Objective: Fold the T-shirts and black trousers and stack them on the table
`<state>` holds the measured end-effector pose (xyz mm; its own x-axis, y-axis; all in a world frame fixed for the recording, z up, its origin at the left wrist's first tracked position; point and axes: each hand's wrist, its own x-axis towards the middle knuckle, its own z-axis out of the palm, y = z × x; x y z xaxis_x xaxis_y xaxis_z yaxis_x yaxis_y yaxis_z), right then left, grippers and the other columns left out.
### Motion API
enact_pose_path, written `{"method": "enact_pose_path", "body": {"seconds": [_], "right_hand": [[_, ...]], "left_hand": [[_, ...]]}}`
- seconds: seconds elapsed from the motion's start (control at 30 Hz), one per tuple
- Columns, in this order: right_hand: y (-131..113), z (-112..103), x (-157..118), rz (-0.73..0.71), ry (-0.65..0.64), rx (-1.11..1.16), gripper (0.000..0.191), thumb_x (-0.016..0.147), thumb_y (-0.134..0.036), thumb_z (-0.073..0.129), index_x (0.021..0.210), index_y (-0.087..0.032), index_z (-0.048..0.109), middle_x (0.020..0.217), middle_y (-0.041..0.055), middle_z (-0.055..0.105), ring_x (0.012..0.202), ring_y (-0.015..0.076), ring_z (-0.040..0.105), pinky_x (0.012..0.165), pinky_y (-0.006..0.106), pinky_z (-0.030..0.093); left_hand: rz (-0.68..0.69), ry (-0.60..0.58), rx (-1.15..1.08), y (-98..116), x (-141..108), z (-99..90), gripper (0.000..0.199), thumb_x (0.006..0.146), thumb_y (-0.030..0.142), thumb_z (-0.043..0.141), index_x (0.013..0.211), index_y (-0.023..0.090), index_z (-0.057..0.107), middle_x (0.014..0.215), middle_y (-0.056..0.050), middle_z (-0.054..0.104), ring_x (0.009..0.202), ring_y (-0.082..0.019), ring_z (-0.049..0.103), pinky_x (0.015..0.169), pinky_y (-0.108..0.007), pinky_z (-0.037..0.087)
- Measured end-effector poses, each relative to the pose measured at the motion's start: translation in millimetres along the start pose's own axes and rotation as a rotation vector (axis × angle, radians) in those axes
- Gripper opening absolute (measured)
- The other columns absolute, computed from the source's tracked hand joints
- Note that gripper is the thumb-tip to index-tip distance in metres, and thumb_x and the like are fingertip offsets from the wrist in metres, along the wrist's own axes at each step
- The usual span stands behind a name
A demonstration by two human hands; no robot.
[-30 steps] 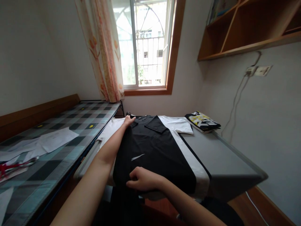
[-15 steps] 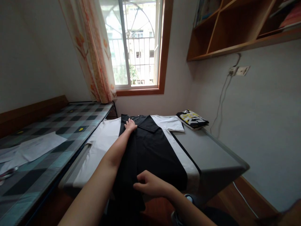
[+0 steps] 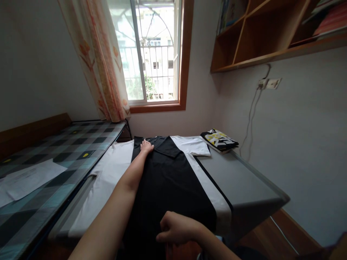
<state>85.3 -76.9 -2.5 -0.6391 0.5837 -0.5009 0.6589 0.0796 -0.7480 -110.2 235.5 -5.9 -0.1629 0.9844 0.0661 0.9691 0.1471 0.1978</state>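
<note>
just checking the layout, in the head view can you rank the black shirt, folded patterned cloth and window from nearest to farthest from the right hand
1. Black shirt: right beside the right hand
2. Folded patterned cloth: far right corner of the table
3. Window: beyond the table

A black shirt (image 3: 173, 180) and a white shirt (image 3: 118, 159) contrast with a gray table (image 3: 235, 177). Teal, gray and black checks cover the bed (image 3: 73, 148), while orange flowers pattern a cream curtain (image 3: 99, 61).

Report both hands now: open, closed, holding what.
Left hand: open, laid on the far end of the black shirt.
Right hand: curled by the near end; whether it grips the black shirt cannot be told.
</note>
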Motion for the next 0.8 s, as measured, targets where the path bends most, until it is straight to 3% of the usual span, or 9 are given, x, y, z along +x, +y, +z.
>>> {"method": "enact_pose_path", "body": {"seconds": [0.2, 0.33, 0.5, 0.67, 0.8], "right_hand": [[-3.6, 1.3, -0.9, 0.026, -0.041, -0.049, 0.021, 0.073, -0.022, 0.06, 0.055, -0.018, 0.049, 0.044, -0.0067, 0.046, 0.038, 0.0065, 0.044, 0.042, 0.017, 0.031], [-1.6, 2.6, -2.7, 0.022, -0.012, -0.077, 0.016, 0.07, -0.022, 0.059, 0.058, -0.018, 0.05, 0.046, -0.0068, 0.046, 0.04, 0.0072, 0.044, 0.043, 0.018, 0.032], [14.7, 15.2, 0.8, 0.013, -0.03, 0.081, 0.01, 0.069, -0.026, 0.063, 0.072, -0.017, 0.06, 0.058, -0.0045, 0.055, 0.048, 0.0087, 0.05, 0.045, 0.018, 0.035], [30.2, 39.8, 5.8, -0.022, 0.187, 0.235, 0.039, 0.062, -0.025, 0.075, 0.098, -0.014, 0.068, 0.086, 0.0, 0.065, 0.07, 0.0106, 0.055, 0.058, 0.018, 0.039], [40.0, 52.0, 8.2, -0.009, 0.124, 0.353, 0.043, 0.061, -0.015, 0.073, 0.104, -0.013, 0.068, 0.092, 0.0012, 0.066, 0.074, 0.0115, 0.057, 0.061, 0.018, 0.041]], "left_hand": [[0.106, 0.044, -0.005, 8.2, 5.8, 17.2, 0.061, 0.091, 0.029, 0.038, 0.142, -0.005, 0.035, 0.153, -0.024, 0.026, 0.143, -0.026, 0.024, 0.115, -0.032, 0.022], [0.107, 0.019, -0.007, 5.4, 8.8, 21.5, 0.062, 0.092, 0.036, 0.038, 0.14, -0.002, 0.04, 0.151, -0.024, 0.03, 0.142, -0.03, 0.026, 0.116, -0.04, 0.021], [0.125, 0.054, -0.017, -2.9, 7.3, 16.2, 0.067, 0.094, 0.051, 0.032, 0.144, 0.008, 0.038, 0.15, -0.02, 0.036, 0.14, -0.032, 0.03, 0.112, -0.046, 0.026], [0.213, 0.158, 0.004, -12.8, -3.5, 3.5, 0.045, 0.097, 0.033, 0.028, 0.127, 0.019, 0.059, 0.144, -0.012, 0.046, 0.131, -0.028, 0.041, 0.103, -0.042, 0.036], [0.388, 0.127, 0.05, -28.5, -7.0, -11.8, 0.032, 0.088, 0.016, 0.044, 0.105, 0.025, 0.071, 0.131, -0.006, 0.057, 0.125, -0.025, 0.045, 0.102, -0.038, 0.036]]}}
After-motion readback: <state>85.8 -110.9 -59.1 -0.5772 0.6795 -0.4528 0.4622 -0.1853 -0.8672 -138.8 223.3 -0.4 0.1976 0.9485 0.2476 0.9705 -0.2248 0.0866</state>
